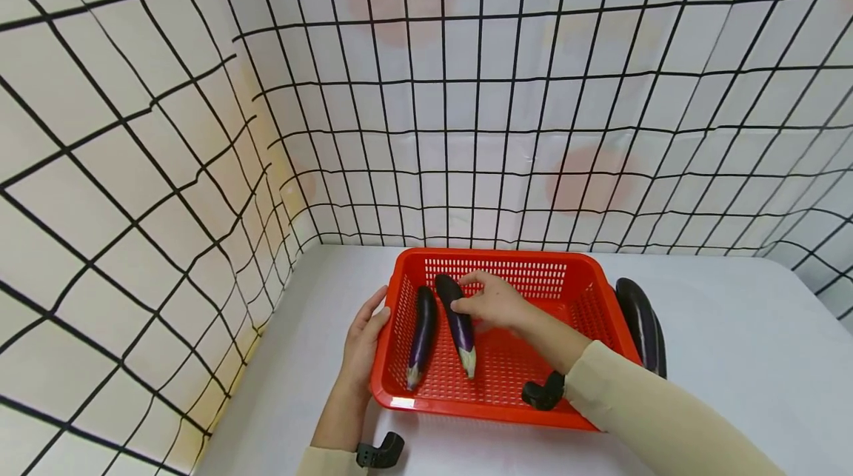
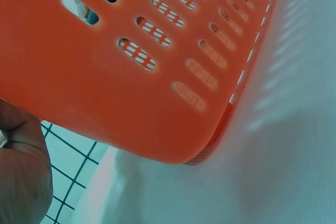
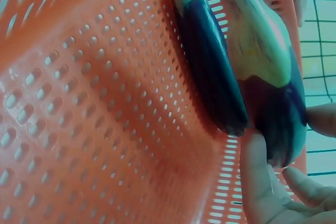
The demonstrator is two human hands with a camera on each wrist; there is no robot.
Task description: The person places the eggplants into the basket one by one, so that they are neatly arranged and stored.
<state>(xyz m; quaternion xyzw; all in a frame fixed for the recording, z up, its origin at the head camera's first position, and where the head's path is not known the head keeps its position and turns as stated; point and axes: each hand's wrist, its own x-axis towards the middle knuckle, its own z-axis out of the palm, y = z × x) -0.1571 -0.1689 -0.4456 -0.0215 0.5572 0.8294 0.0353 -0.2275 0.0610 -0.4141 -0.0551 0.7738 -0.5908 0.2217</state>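
A red plastic basket (image 1: 496,406) sits on the white table. Its left rim is gripped by my left hand (image 1: 360,350); part of that hand also shows beside the basket wall (image 2: 105,108) in the left wrist view. Inside the basket, my right hand (image 1: 496,304) holds a dark purple eggplant (image 1: 460,328) with a pale stem end, thumb and fingers around its dark end. In the right wrist view this eggplant (image 3: 265,51) is close to the camera. A second, slimmer eggplant (image 1: 423,335) lies along the basket's left side.
Outside the basket's right wall lie dark eggplants (image 1: 638,320), partly overlapping. A black wire grid (image 1: 460,132) stands behind the table (image 1: 740,357) and another along its left side, with pale sheeting behind. Both wrists wear black straps with a small device.
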